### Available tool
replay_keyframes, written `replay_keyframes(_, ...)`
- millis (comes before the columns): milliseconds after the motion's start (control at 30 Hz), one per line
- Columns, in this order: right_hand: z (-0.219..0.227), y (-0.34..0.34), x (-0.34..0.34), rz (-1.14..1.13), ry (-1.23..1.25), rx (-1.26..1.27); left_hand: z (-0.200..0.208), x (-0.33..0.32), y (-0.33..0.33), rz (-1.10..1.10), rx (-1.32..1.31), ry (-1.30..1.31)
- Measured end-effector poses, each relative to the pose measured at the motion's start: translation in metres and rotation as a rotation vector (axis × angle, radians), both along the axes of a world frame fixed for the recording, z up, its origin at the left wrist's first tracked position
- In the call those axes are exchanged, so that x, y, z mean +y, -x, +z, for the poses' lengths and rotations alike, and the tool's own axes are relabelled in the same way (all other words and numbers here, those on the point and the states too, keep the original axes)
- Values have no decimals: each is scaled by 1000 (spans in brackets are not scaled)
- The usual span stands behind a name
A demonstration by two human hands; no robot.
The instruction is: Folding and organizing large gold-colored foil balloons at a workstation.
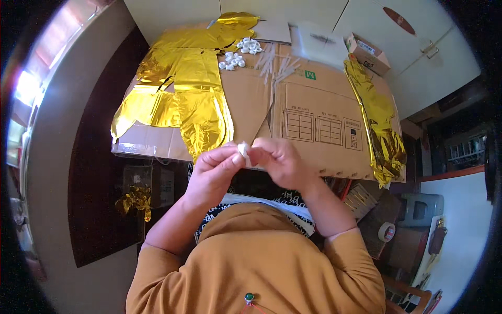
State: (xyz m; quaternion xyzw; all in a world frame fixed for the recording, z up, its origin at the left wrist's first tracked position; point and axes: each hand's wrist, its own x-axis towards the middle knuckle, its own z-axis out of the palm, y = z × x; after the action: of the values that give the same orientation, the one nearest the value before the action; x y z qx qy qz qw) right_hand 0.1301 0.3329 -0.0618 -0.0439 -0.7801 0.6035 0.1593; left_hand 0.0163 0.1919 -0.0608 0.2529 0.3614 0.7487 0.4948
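At the near edge of the cardboard, both hands meet at a small white bundle (243,148) of soft, thin material. My left hand (215,163) pinches it between thumb and forefinger. My right hand (281,161) has its fingers curled against the other side, closed on the same bundle. Farther off lie two clusters of similar white bundles (231,61), with several pale, translucent strips (285,68) just to their right. Gold foil sheets shaped like flat balloons (201,89) spread over the left part of the cardboard.
Flattened cardboard (314,97) covers the work surface. More gold foil (380,125) lies along its right side, below a small open box (367,54). A foil bunch (135,201) hangs at lower left. At right are a roll of tape (386,232) and a grey-blue stool (421,209).
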Motion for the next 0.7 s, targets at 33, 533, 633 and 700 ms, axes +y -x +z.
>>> replay_keyframes(33, -3, 3, -9, -49, -64, 84, -3, 1, 0, 41, 40, 31)
replay_keyframes(533, 26, -10, 8, -273, -498, 105, -13, -2, 2, 207, 889, 85)
replay_keyframes(633, 27, -21, 11, -252, -302, 45, -14, -5, 2, 116, 747, 142)
replay_keyframes(700, 27, -22, 11, -209, -181, 70, -17, -6, 6, 45, 758, 148)
